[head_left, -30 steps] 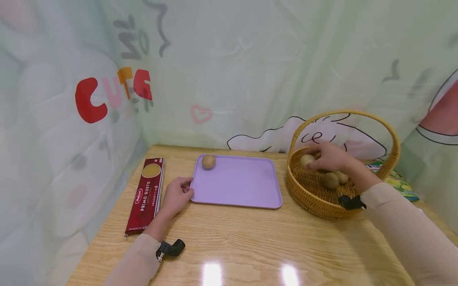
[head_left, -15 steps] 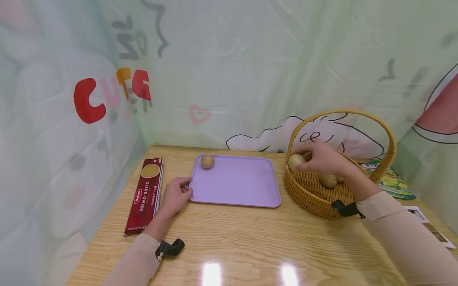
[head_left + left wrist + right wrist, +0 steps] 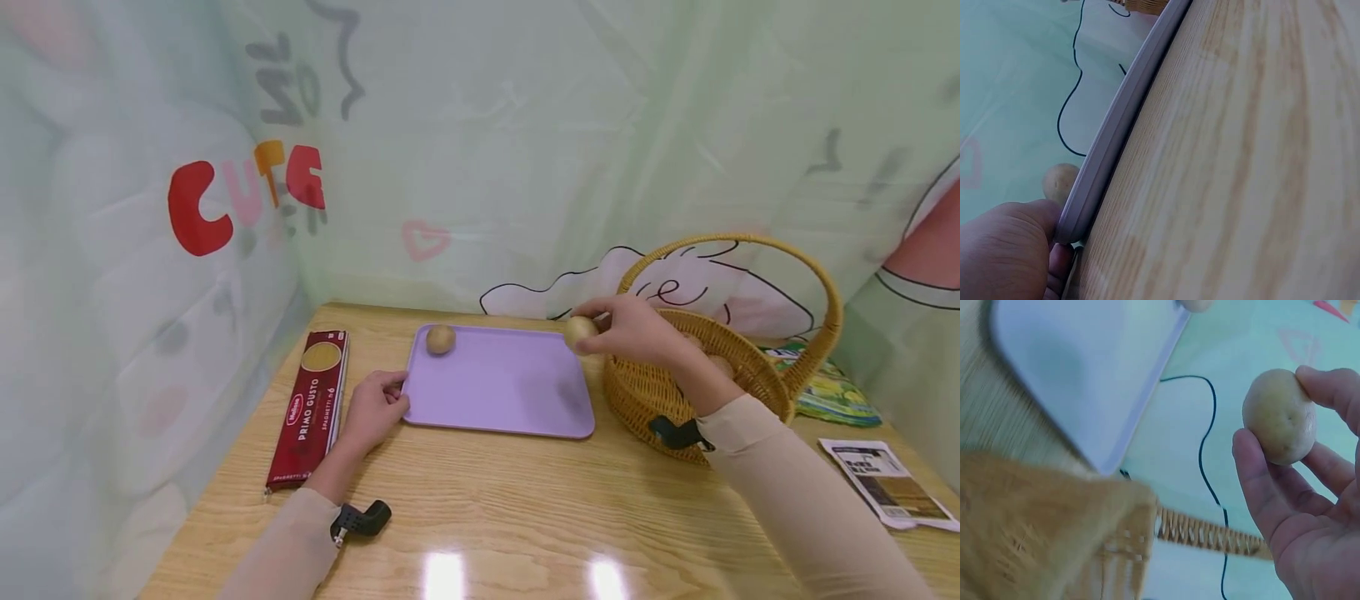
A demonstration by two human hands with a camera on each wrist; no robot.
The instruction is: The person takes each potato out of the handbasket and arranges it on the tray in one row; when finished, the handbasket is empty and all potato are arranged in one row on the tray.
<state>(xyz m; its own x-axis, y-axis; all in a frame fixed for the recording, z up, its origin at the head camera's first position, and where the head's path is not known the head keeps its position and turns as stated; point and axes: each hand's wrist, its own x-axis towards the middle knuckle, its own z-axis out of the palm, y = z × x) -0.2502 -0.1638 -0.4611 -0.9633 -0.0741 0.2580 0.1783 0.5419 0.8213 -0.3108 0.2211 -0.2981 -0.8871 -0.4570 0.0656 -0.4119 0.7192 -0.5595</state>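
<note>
My right hand (image 3: 637, 329) holds a pale potato (image 3: 579, 333) between thumb and fingertips, just above the tray's back right corner. The right wrist view shows this potato (image 3: 1279, 419) with the thumb and a finger on opposite sides. My left hand (image 3: 372, 410) pinches the left edge of the lilac tray (image 3: 495, 383). In the left wrist view the thumb lies over the tray rim (image 3: 1107, 144) with fingers beneath it. Another potato (image 3: 440, 339) rests in the tray's back left corner. The wicker basket (image 3: 626, 408) with more potatoes stands right of the tray, partly hidden by my right arm.
A red spaghetti pack (image 3: 309, 408) lies left of my left hand. Behind the basket's right side is a green and yellow packet (image 3: 832, 387), and a white and brown packet (image 3: 888, 483) lies farther forward. The basket's tall handle (image 3: 738, 240) arches up near my right forearm.
My right hand has carried the potato out of the basket, leftward to the tray's right end. My left hand has stayed at the tray's edge.
</note>
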